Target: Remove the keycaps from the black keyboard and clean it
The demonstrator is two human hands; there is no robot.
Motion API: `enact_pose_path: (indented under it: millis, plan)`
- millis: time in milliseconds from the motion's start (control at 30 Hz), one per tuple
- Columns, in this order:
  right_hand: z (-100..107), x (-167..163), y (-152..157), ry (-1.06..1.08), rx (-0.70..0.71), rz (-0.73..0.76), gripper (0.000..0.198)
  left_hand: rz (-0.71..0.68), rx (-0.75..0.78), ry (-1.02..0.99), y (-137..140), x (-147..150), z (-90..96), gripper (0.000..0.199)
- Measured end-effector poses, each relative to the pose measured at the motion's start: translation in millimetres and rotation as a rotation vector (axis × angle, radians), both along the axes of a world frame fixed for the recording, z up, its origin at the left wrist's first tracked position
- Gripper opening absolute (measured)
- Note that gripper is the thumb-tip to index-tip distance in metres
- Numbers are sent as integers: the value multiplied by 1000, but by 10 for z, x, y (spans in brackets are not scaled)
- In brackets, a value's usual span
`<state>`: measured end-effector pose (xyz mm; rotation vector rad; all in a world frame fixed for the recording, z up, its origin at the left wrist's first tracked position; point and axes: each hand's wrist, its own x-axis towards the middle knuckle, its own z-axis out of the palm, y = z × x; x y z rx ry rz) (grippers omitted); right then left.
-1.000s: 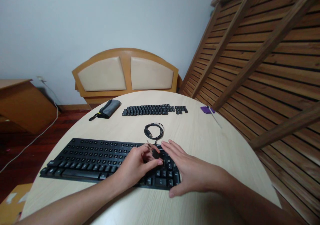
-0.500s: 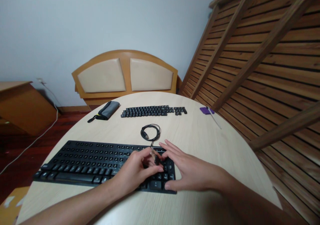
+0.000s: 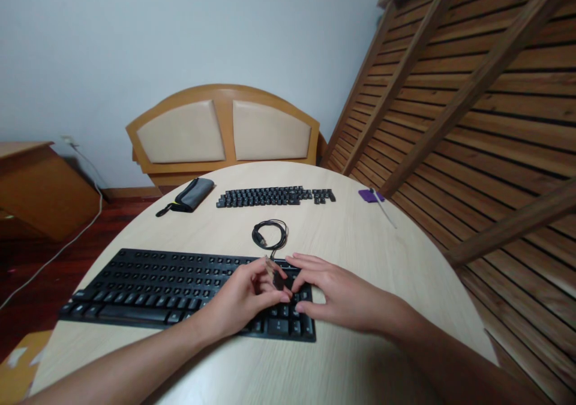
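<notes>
Markings on the keyboard (image 3: pixel 180 285) are too small to read

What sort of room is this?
Probably a bedroom: a padded headboard stands before the pale wall, and a slatted wooden frame, like a bed base, rises at the picture's right.

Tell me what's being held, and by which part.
The left hand holds a small dark tool, apparently by its dark body, though the grip is partly hidden. Whether the right hand, at the keyboard, holds anything cannot be told.
</notes>
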<state>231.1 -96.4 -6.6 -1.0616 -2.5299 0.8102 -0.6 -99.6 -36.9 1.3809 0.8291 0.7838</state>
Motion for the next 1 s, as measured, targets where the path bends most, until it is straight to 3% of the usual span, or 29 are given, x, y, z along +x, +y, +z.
enact_pose_path:
  millis: [367, 1000]
  plan:
    - [-51, -26, 11, 29, 26, -8, 13, -42, 20, 25, 20, -17, -64, 32]
    - [-217, -94, 37, 103, 93, -54, 3, -36, -72, -46, 7, -4, 46, 34]
